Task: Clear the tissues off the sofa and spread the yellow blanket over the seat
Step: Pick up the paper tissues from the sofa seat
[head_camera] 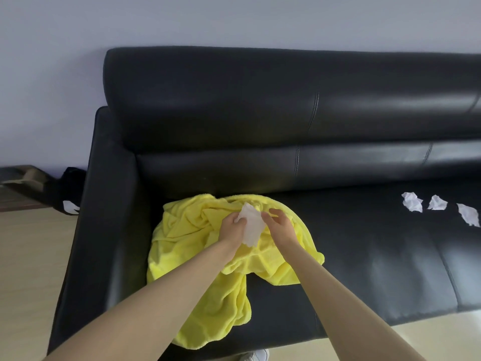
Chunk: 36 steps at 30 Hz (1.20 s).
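Note:
A crumpled yellow blanket lies bunched on the left end of the black leather sofa, one corner hanging over the seat's front edge. Above the blanket my left hand grips a white tissue, which hangs down between my two hands. My right hand hovers just right of the tissue with its fingers loosely curled, apparently holding nothing. Three more crumpled white tissues lie in a row on the seat at the far right.
The sofa's left armrest stands beside the blanket. On the floor left of the sofa are a black bag and a cardboard box. A pale floor runs along the front; a white shoe shows at the bottom.

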{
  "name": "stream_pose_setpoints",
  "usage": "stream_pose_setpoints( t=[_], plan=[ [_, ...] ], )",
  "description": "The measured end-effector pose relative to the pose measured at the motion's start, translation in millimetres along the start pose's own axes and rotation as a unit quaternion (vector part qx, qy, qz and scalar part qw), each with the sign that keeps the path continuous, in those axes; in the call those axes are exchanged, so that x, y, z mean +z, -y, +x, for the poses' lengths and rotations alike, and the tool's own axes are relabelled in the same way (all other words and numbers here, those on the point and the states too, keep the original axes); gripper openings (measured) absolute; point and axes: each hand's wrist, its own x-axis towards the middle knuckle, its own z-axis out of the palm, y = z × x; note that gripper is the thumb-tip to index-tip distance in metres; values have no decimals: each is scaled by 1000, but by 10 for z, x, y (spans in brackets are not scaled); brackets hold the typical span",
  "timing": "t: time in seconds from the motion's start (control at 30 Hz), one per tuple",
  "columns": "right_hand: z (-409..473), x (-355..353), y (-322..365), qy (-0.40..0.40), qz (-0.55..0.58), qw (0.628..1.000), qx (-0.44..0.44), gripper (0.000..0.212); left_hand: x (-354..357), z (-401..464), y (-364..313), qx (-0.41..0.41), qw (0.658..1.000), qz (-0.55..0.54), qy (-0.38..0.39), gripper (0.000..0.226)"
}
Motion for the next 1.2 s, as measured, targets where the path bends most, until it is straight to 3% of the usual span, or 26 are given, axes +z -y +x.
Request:
stream_pose_setpoints(
  t=[0.23,0.37,0.43,0.6,0.8,0.97,1.2],
  plan=[
    [24,-360,110,32,104,993,42,53,367,-138,-339,27,997,66,22,35],
    [29,-769,138,-39,64,997,-6,23,756,-166,-493,53,994,83,49,23],
    [19,-1178,10,-101,51,993,-17,20,1171,-241,-510,59,989,118,73,26],
    [-10,-1578,-218,-144,16,989,-34,17,1578,-300,-448,78,979,168,85,17],
    [73,-2448,-790,-176,44,983,10,15,2524,-445,-246,70,966,225,107,17],
    [122,-3225,-1269,-141,62,985,71,12,3273,-492,-49,66,953,283,81,31],
    [173,-4379,-1727,-154,30,982,109,15,4346,-624,13,35,962,261,71,37]
  ],
)
